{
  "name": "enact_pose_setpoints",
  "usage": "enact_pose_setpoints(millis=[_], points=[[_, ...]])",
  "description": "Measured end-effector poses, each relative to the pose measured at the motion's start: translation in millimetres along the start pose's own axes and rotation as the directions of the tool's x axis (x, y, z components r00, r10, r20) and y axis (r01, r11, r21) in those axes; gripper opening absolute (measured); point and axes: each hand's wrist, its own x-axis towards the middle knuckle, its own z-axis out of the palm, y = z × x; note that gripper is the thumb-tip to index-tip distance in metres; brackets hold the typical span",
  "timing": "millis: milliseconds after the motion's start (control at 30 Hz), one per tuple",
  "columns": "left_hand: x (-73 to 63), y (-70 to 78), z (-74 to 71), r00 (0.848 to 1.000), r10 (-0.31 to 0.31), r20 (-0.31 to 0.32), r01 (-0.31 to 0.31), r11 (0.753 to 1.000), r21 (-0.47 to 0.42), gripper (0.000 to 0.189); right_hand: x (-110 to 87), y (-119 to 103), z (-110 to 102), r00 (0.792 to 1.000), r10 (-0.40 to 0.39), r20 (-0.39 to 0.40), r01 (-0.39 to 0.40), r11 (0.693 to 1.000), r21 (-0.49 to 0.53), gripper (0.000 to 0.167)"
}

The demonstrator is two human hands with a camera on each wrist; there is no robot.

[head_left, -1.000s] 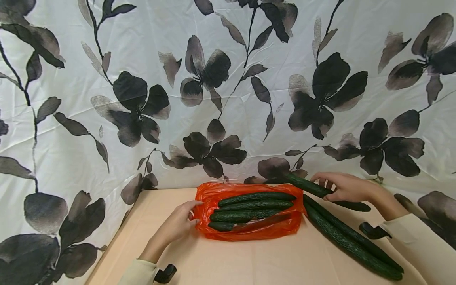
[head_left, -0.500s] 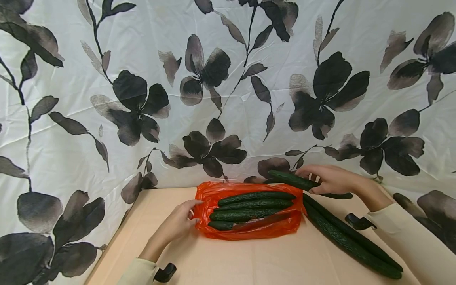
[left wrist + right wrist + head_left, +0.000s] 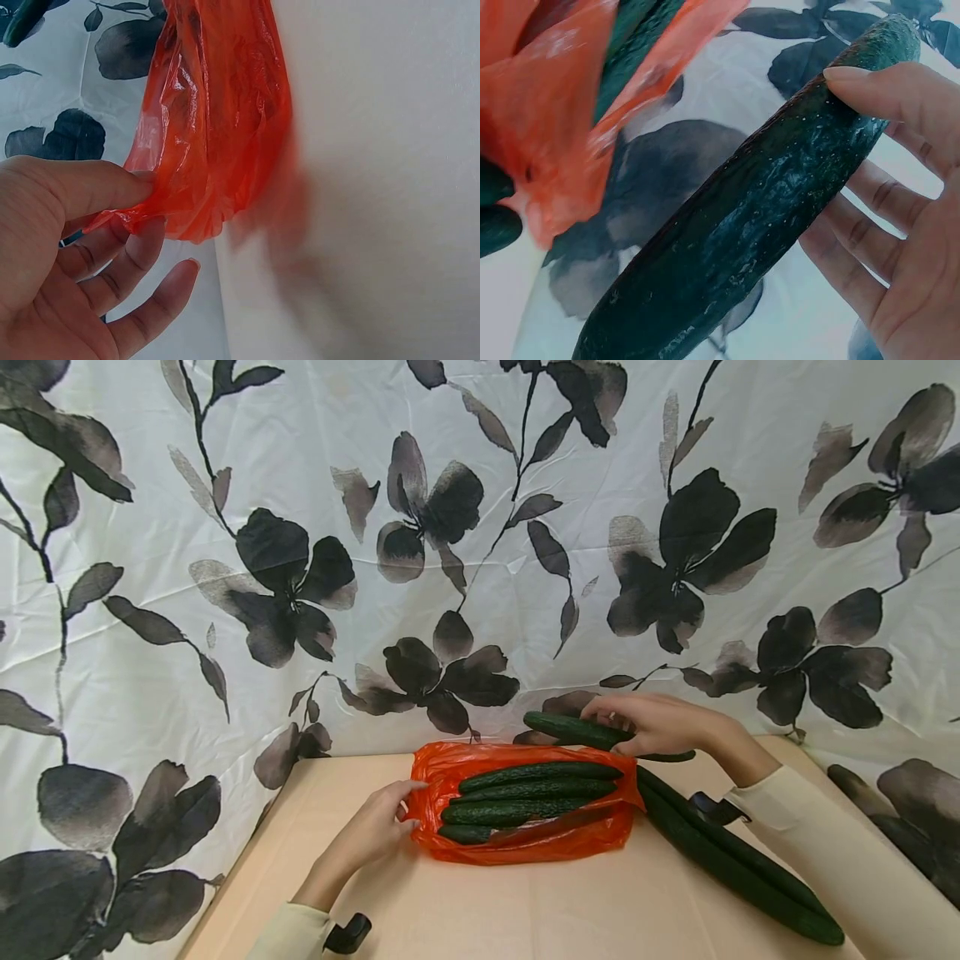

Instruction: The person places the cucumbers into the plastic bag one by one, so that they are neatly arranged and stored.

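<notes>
Left hand (image 3: 369,828) pinches end of red bag (image 3: 217,112). Right hand (image 3: 663,722) spread to a cucumber's (image 3: 735,210) width, gripping it.

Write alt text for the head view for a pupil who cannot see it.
A right hand holds a cucumber near a red plastic bag of cucumbers; the left hand pinches the bag's end. Two more cucumbers lie on the table.

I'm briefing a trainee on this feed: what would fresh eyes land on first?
Probably the red plastic bag near the table's far edge, dark green cucumbers showing in its opening and its left end pinched by the left hand. Next, the long cucumber the right hand grips, against the flowered cloth behind the table.
</notes>
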Motion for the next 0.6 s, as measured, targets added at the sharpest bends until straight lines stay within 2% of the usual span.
enact_pose_setpoints(millis=[367,600], points=[[-0.1,1.8,-1.9,1.000,-0.004,0.008,0.004,1.000,-0.009,0.054,24.0,-27.4,-4.0,0.997,-0.070,-0.027,0.070,0.997,-0.010,0.055],[-1.4,0.6,-2.0,1.000,-0.005,0.010,0.005,1.000,-0.011,0.054,38.1,-40.8,3.1,0.987,-0.158,-0.034,0.158,0.987,0.011,0.059]])
